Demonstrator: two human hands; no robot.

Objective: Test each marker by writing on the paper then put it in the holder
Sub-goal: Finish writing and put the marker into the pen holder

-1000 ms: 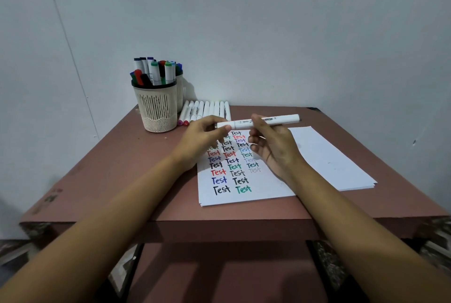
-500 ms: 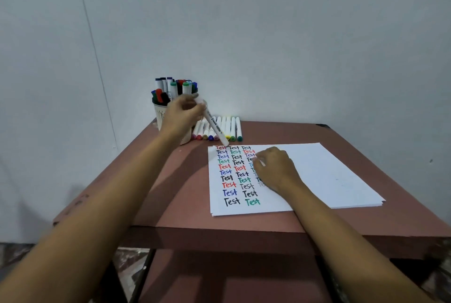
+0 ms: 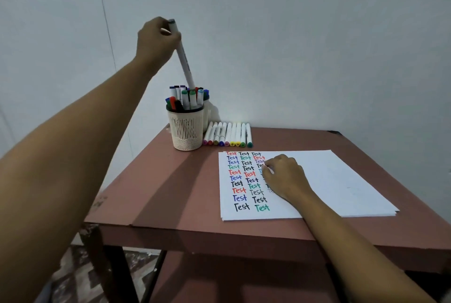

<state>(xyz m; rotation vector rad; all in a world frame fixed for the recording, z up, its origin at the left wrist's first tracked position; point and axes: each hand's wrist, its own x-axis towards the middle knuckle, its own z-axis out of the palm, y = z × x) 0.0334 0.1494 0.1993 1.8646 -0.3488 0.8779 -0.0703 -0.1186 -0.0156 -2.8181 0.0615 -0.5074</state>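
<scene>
One second ago both hands held the white marker (image 3: 184, 63) level above the paper (image 3: 329, 180). Half a second ago the left hand (image 3: 156, 41) alone carried it beside the holder (image 3: 186, 131). Now this hand is raised high over the holder. Its grip is closed around the upper end of the marker, which stands steeply with a small tilt, and the lower end is just among the caps of the markers already in the holder. I judge that the writing test for this marker is finished and that the putting away is half done. The marker is not yet released, and it must still find a gap between the crowded caps.

The right hand (image 3: 283, 175) has gone down to the paper and rests there. Its fingers are loosely curled and I see nothing in them.

The counts are these:
- One marker is in the hand.
- In the row of markers (image 3: 229, 134) that lies on the worktop (image 3: 158, 192) just beside the holder, I count nine, all still to be tested.
- The holder shows at least ten caps, but they overlap, so I cannot give an exact number.
- A second holder (image 3: 207, 112) stands right behind the first one and is mostly hidden.
- On the paper, the first two columns have ten "Test" words each.
- The third column is partly covered by the right hand, so I do not count it.
- The paper is a thin pile of sheets, and their number cannot be told.
</scene>
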